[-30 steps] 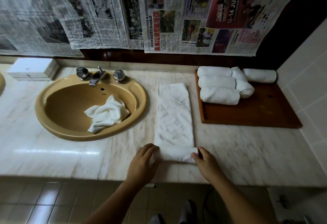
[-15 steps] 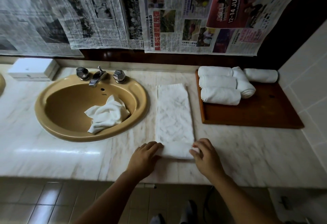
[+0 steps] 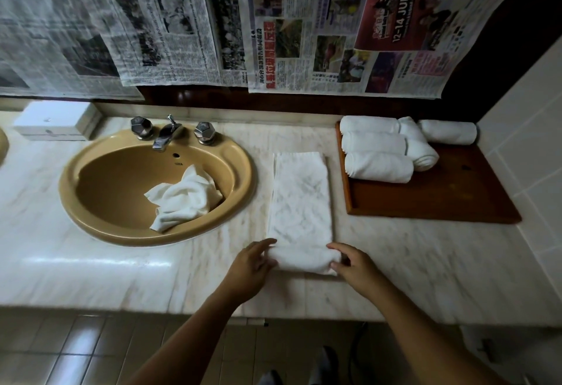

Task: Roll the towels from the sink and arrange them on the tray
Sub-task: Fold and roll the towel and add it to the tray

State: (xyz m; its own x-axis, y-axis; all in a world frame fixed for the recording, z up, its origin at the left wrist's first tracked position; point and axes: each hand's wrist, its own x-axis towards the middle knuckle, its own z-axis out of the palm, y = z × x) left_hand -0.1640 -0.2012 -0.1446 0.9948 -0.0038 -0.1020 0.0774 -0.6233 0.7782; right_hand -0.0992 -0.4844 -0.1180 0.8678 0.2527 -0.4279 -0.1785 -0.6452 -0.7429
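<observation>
**Roll begun at the near end; the strip runs straight away from me**

My left hand (image 3: 249,269) and right hand (image 3: 357,269) sit near the front edge of the counter (image 3: 91,263). Each has its fingers curled onto one end of the thick roll formed at the near end of the folded towel (image 3: 299,199). Both hands are grasping it, and neither is nearer than the other.

The roll's axis lies across, from hand to hand. The towel's long axis runs straight ahead toward the wall, flat on the marble between sink and tray. I judge the coming move to be an even forward push with both hands; an uneven push would likely skew the roll.

The tray (image 3: 441,199) lies ahead and to the right, nearer my right hand. Five rolled towels (image 3: 378,167) are packed at its far end, and its near part is bare wood. The sink (image 3: 65,190) lies to the left, nearer my left hand, with one crumpled towel (image 3: 182,199) in the bowl.

On the newspaper sheets (image 3: 170,20) covering the wall, a red advert (image 3: 401,13) reads "12-14 JUNE". There is a red Chinese headline lower down, but I cannot read it reliably. A small mark inside the sink is too small to read.
</observation>
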